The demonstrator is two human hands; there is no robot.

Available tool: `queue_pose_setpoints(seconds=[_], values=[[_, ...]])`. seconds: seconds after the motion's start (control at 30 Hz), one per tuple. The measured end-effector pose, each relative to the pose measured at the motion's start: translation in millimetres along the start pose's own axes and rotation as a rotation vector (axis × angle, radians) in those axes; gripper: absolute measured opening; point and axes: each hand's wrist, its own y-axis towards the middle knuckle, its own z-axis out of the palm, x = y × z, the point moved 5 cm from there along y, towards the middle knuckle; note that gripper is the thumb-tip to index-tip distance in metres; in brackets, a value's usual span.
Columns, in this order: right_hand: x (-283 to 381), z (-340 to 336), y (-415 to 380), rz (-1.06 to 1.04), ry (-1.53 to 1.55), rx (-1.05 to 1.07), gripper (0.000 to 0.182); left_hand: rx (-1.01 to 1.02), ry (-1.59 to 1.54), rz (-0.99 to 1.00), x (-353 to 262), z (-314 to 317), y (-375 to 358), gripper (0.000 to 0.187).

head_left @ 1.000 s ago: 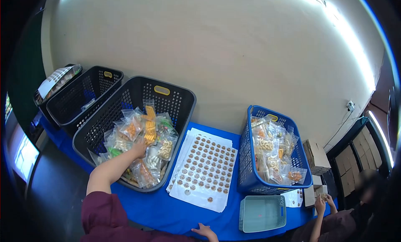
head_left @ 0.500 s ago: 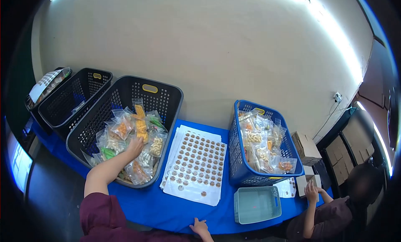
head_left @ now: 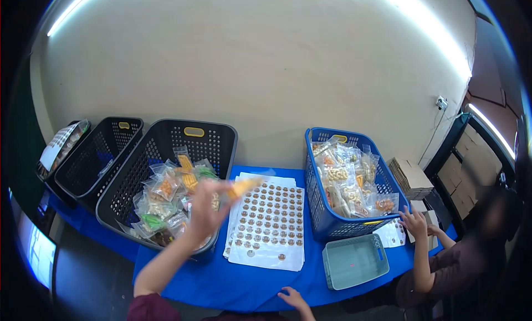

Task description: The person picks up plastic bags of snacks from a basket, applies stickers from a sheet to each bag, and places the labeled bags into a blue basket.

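My left hand (head_left: 208, 213) is raised over the right edge of the large dark basket (head_left: 217, 133), its fingers closed on a clear packet of yellow-orange snacks (head_left: 244, 188), smeared by motion. The packet hangs above the left part of the sticker sheet (head_left: 266, 227), which bears rows of round brown labels. Several clear snack packets (head_left: 166, 190) fill the dark basket. My right hand (head_left: 292, 297) rests near the front edge of the blue-covered table, fingers apart and holding nothing.
A blue basket (head_left: 316, 210) of packets stands right of the sheets, a grey-green tray (head_left: 356, 261) before it. Two more dark baskets stand far left. At right, a co-worker's hands (head_left: 415, 221) are beside a small box, near stacked cardboard (head_left: 410, 177).
My left hand has come up out of the dark basket and moved right with a yellow-orange packet. The camera view has shifted a little. The co-worker's hand has opened out near the blue basket.
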Motion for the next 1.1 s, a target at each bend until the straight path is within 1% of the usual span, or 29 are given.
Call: queue_pose_setpoints(seconds=[0.03,0.07,0.1,0.17,0.23,0.27,0.3,0.37,0.4,0.43,0.5,0.53,0.57,0.63,0.73,0.83,0.87,0.97,1.0,1.07,1.1], values=[[5,-10,-6,0.047,0.247,0.046,0.060,0.029,-0.087,0.051,-19,9,-14,0.042],[13,-14,-14,0.096,0.499,0.089,0.058,0.083,-0.234,0.029,-32,24,-32,0.043],[37,-18,-24,0.006,0.675,0.197,0.059,0.138,-0.385,0.009,-44,41,-53,0.044],[86,-35,-53,-0.203,1.019,0.394,0.059,0.213,-0.555,-0.155,-63,80,-109,0.044],[113,-32,-66,-0.309,1.227,0.566,0.065,0.356,-0.583,-0.222,-82,102,-157,0.040],[125,-26,-70,-0.374,1.327,0.655,0.068,0.417,-0.566,-0.222,-94,106,-172,0.037],[128,-20,-69,-0.386,1.379,0.615,0.068,0.476,-0.544,-0.219,-104,108,-183,0.034],[131,-5,-65,-0.397,1.471,0.553,0.069,0.416,-0.544,-0.317,-108,105,-208,0.030],[130,0,-63,-0.314,1.452,0.432,0.072,0.379,-0.534,-0.379,-107,104,-211,0.028],[129,0,-62,-0.288,1.481,0.449,0.074,0.395,-0.520,-0.390,-102,105,-213,0.028],[126,4,-60,-0.203,1.544,0.502,0.077,0.432,-0.478,-0.443,-89,102,-219,0.026],[133,0,-63,-0.264,1.696,0.628,0.080,0.370,-0.421,-0.451,-85,99,-217,0.023],[142,-6,-68,-0.315,1.807,0.755,0.073,0.371,-0.433,-0.519,-83,96,-216,0.023],[144,-13,-68,-0.308,1.666,0.617,0.061,0.401,-0.465,-0.397,-95,91,-203,0.026],[147,-32,-74,-0.283,1.322,0.257,0.046,0.414,-0.501,-0.320,-117,87,-187,0.029],[164,-52,-83,-0.380,1.166,0.120,0.039,0.495,-0.537,-0.365,-119,80,-171,0.029],[177,-59,-92,-0.426,1.132,0.085,0.040,0.396,-0.610,-0.618,-112,76,-177,0.030],[180,-54,-98,-0.431,1.061,0.220,0.042,0.132,-0.786,-0.965,-100,69,-166,0.033],[178,-46,-96,-0.417,0.954,0.255,0.043,0.259,-0.797,-0.970,-95,73,-171,0.031],[172,-25,-89,-0.389,0.743,0.320,0.046,0.501,-0.886,-1.088,-90,82,-199,0.030],[175,-17,-87,-0.378,0.712,0.375,0.045,0.623,-0.929,-1.144,-91,83,-205,0.030]])
